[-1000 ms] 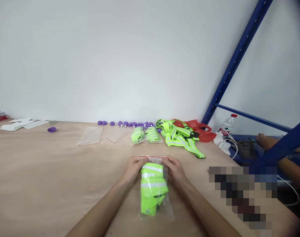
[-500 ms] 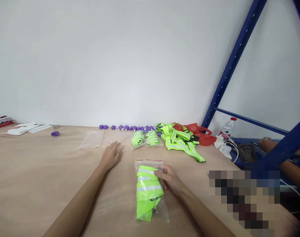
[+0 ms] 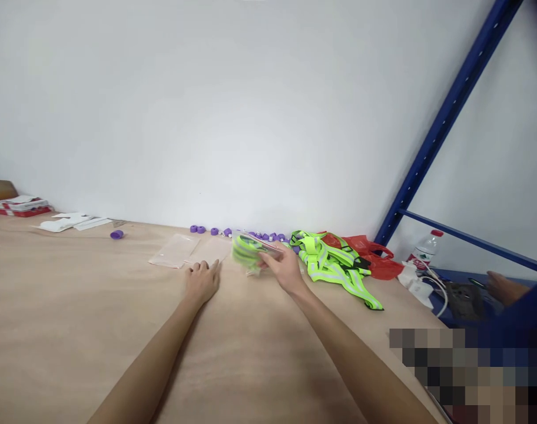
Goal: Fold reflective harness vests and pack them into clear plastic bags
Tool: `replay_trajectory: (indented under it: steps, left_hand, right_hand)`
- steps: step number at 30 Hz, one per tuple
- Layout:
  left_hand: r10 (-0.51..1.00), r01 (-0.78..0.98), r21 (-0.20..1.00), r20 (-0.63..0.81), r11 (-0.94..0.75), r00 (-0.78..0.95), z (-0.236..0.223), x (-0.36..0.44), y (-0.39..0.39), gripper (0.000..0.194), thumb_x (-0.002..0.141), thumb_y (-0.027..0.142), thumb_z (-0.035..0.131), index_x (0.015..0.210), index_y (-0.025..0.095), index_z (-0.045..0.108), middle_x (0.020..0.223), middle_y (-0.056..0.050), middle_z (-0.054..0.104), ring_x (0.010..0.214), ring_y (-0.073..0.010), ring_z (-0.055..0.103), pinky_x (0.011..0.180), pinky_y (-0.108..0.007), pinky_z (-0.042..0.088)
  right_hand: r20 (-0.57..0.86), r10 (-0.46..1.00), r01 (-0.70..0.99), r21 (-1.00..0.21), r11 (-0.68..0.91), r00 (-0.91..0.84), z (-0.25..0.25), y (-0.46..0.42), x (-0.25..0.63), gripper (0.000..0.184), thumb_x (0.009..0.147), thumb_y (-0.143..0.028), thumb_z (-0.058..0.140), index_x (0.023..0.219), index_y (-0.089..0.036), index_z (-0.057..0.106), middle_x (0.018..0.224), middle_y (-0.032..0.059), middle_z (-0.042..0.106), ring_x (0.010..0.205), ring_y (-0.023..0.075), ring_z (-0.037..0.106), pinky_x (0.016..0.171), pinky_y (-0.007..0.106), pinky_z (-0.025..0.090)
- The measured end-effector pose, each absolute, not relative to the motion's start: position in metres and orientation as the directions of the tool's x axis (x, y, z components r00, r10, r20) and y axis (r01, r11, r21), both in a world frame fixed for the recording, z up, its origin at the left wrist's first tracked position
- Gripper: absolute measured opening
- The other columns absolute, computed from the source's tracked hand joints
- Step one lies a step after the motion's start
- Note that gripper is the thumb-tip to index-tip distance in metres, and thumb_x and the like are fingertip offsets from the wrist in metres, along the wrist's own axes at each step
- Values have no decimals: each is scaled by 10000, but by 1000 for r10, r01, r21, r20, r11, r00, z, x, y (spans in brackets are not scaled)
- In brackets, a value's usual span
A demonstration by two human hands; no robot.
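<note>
My right hand (image 3: 284,269) is stretched far forward over the wooden table (image 3: 74,330) and grips a clear zip bag with a folded neon-yellow reflective vest (image 3: 247,249) inside; the bag is blurred by motion. My left hand (image 3: 202,281) lies flat on the table with its fingers spread, just short of two empty clear zip bags (image 3: 175,252). A loose heap of neon-yellow vests (image 3: 332,264) lies right of my right hand.
Purple caps (image 3: 213,231) line the wall. A red plastic bag (image 3: 374,259) lies behind the vests. White papers (image 3: 72,221) and a red-white box (image 3: 21,206) sit far left. A blue rack (image 3: 454,106), a water bottle (image 3: 425,247) and another person's hand (image 3: 502,287) are at right.
My right hand carried the bagged vest from near me forward toward the back of the table. My left hand let go of the bag and now rests flat by the empty bags. The view shifted left.
</note>
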State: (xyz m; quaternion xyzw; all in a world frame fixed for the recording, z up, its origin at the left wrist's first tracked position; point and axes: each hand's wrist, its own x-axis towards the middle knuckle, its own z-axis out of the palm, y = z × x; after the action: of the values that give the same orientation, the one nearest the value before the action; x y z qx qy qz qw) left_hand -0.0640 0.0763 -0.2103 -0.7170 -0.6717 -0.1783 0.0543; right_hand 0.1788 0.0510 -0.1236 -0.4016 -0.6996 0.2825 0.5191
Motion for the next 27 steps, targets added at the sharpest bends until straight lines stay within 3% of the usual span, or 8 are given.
replay_trajectory:
  steps: [4,8,11,14,18,21,24,27]
  left_hand:
    - [939,975,210,344,-71,-6,-210,-70,79,554,937,225,357,1475,125,437,1279,-215,616,1180,-368,538,979,-552,373]
    - [931,955,259,362,-147,45,-213,-70,82,524,928,188,360,1441,182,470,1297,-150,634,1205,-305,551,1006,-477,394]
    - [916,938,256,382,-233,124,-215,-65,82,486,908,229,423,1379,227,544,1332,-125,616,1221,-309,546,1023,-475,396]
    - [887,933,234,437,-274,151,-212,-56,84,548,904,264,449,1449,218,479,1488,-144,484,1346,-345,442,1129,-536,284]
    - [849,904,175,449,-391,281,-207,-35,94,619,904,326,491,1511,238,409,1626,-109,291,1475,-331,280,1198,-504,200]
    - [846,882,156,397,-444,356,-211,-14,103,578,915,372,483,1475,228,477,1577,-135,385,1443,-365,341,1182,-562,215]
    - [854,878,151,355,-453,380,-219,2,107,500,932,370,447,1391,217,576,1533,-157,447,1407,-402,385,1159,-652,179]
    - [859,875,154,328,-459,393,-222,9,108,523,946,464,434,1383,221,587,1555,-149,419,1427,-414,348,1149,-635,227]
  right_hand:
    - [501,812,399,-707,584,-301,-140,78,167,426,812,-227,615,1235,-186,650,1241,98,688,1020,233,695,904,377,563]
    - [416,784,533,-577,619,-460,-187,54,188,460,739,-107,641,1188,-187,702,1310,121,661,1237,289,601,1097,459,441]
    - [396,788,612,-497,615,-471,-212,26,215,381,832,-125,563,1182,-184,701,1274,135,677,1231,281,602,1100,477,436]
    - [404,801,659,-459,596,-442,-222,5,239,326,906,-148,489,1147,-197,704,1210,123,703,1160,261,634,1046,457,483]
    - [449,796,694,-414,589,-407,-225,-19,261,302,935,-157,460,1106,-214,702,1167,99,716,1119,235,650,1001,405,514]
    - [416,804,757,-324,567,-424,-219,-43,276,302,925,-164,465,1121,-208,691,1184,98,710,1122,236,647,999,389,508]
    - [326,887,904,-166,394,-326,-201,-71,308,299,904,-222,507,1140,-200,690,1207,130,699,1142,293,630,1028,454,467]
    - [292,956,996,-88,18,9,-180,-101,360,406,931,-385,504,1265,-196,635,1304,154,647,1204,342,593,1033,491,446]
